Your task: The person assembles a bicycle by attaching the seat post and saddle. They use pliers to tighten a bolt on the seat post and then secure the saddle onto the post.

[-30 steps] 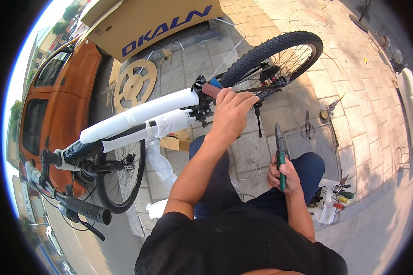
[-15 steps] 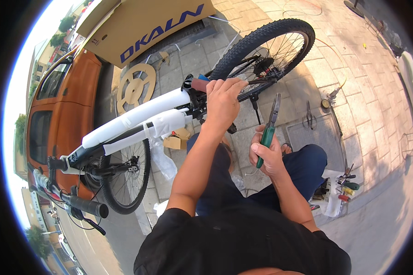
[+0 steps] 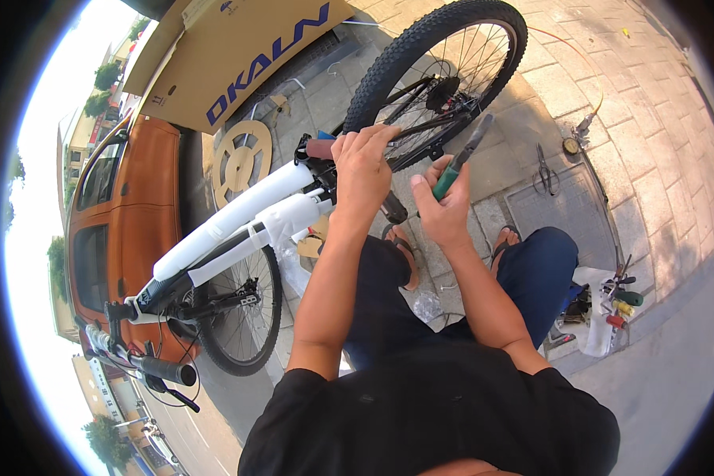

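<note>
An orange car [image 3: 123, 230] stands beside a cardboard box [image 3: 238, 55], with scissors [image 3: 544, 168] lying on the paving [image 3: 650, 119].

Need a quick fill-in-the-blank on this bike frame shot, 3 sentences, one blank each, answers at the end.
1. The left hand grips the bicycle at the top of its ____ post, beside the rear wheel.
2. The right hand holds pliers with a ____ handle.
3. The bicycle frame is wrapped in ____ foam padding.

Missing words: seat; green; white
</note>
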Tool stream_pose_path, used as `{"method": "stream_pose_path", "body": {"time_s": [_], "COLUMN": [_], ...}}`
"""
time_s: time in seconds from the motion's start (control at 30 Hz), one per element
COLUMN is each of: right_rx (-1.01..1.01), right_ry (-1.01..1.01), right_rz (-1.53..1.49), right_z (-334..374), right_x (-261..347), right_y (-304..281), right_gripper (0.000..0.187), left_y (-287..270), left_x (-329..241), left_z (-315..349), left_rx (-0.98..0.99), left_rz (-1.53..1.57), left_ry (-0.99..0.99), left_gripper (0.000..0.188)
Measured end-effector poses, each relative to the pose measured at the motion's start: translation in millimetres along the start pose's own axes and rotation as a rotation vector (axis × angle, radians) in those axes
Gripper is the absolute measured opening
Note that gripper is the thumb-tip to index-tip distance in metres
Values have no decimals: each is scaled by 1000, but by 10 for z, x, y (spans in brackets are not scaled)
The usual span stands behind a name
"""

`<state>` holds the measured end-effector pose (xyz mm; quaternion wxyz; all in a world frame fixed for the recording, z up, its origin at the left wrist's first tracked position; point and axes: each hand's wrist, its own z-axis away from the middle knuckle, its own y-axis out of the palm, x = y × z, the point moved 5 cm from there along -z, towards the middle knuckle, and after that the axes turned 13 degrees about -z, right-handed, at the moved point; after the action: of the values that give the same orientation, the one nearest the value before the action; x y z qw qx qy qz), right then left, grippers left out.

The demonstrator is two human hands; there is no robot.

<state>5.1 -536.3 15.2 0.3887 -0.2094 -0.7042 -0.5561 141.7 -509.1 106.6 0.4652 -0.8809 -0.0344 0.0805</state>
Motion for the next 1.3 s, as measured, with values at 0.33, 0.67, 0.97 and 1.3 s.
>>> {"method": "stream_pose_path", "body": {"time_s": [0.33, 0.67, 0.97, 1.3], "right_rx": [-7, 75, 102, 74], "right_ry": [127, 182, 211, 274], "right_rz": [81, 99, 85, 39], "right_z": [43, 200, 186, 194], "right_x": [-98, -356, -432, -405], "right_y": [-288, -301, -369, -290], "right_gripper": [27, 30, 30, 30], "left_y": [15, -69, -67, -15], "left_x": [18, -40, -23, -27], "left_z": [56, 85, 78, 56], "left_rx": [6, 2, -31, -16], "left_rz": [-23, -15, -16, -46], "left_ry": [32, 21, 37, 14], "left_gripper": [42, 37, 37, 36]}}
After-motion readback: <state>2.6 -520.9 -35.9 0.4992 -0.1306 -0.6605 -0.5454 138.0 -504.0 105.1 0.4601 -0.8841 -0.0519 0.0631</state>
